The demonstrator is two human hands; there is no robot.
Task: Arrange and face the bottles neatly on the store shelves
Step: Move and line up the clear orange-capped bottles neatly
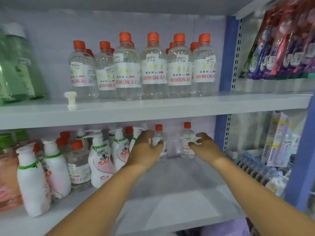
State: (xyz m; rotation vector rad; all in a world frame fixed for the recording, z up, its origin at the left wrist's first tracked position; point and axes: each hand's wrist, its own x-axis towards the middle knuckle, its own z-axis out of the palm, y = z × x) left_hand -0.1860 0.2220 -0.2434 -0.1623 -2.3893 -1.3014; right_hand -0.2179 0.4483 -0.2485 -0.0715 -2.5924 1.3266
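On the lower shelf (170, 193), left hand (146, 147) and right hand (202, 143) each grip an upright, orange-capped clear bottle.

Red "JUNYIMEIQING" lettering across white labels on clear bottles (154, 65), upper shelf (153, 106). Price stickers near bottle shoulders: "5.00", legible on three. Red "水卫士" on pump bottle (100, 157), lower shelf (170, 193), "内衣净" lower down on same bottle. "50%" read sideways on box (274, 142), far right. Remaining print too blurred.
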